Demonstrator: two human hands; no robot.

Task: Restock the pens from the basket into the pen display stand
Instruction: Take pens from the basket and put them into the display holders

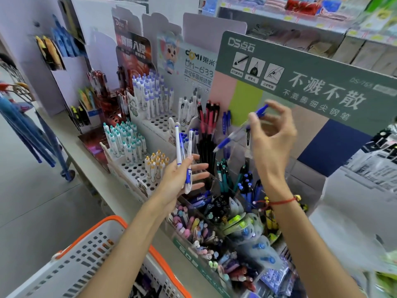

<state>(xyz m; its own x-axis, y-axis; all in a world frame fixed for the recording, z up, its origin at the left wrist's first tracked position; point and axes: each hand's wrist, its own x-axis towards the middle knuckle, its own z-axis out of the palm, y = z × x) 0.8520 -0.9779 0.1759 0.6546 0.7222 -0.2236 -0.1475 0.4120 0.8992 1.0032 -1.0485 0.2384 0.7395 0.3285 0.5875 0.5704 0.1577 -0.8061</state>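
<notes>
My left hand [182, 179] holds a few white and blue pens [186, 160] upright against its palm, the fingers pointing right. My right hand [271, 134] is raised above the clear compartmented pen display stand [214, 183] and pinches a blue pen with a clear barrel [238, 130] that slants tip-down to the left. The white basket with an orange rim [90, 250] is at the bottom left, with dark items showing inside it.
White perforated pen holders [137, 168] with capped pens stand to the left on the counter. A green signboard [300, 82] rises behind the stand. Packaged goods [376, 164] lie to the right and shelves run along the back.
</notes>
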